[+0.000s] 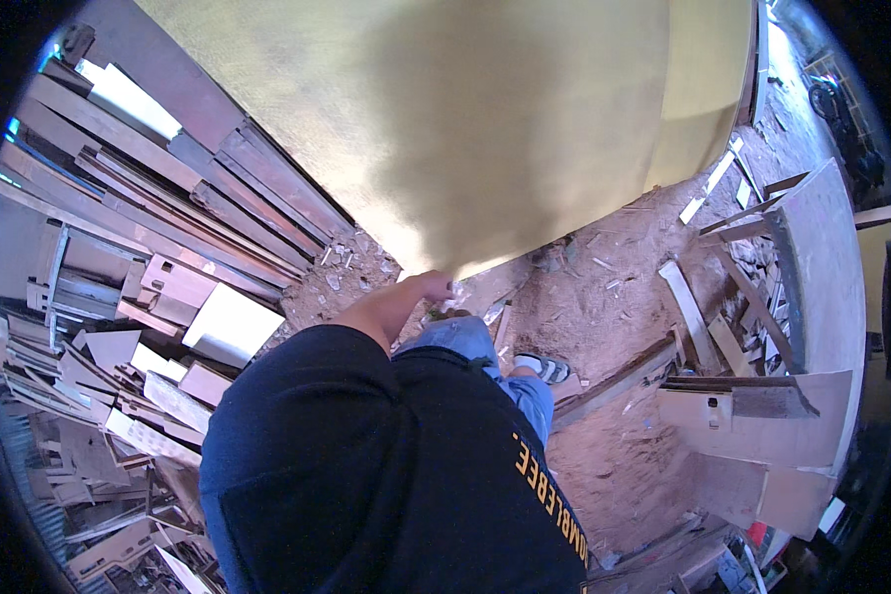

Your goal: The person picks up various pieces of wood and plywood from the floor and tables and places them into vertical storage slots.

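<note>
A large pale-yellow board (604, 109) fills the upper middle, with a broad shadow lying across it. My left hand (434, 286) is at the board's near lower edge, its fingers closed around that edge. Just below those fingers shows a small whitish thing (455, 297), too small to make out. My left arm reaches forward from a dark T-shirt sleeve (317, 371). My right hand does not show; the body covers that side.
Stacked planks and panel offcuts (148, 188) crowd the left side. One sandalled foot (544, 368) stands on dusty ground (604, 267) littered with chips. To the right lie leaning boards (822, 267) and wood scraps (698, 307); a long beam (614, 381) crosses the ground.
</note>
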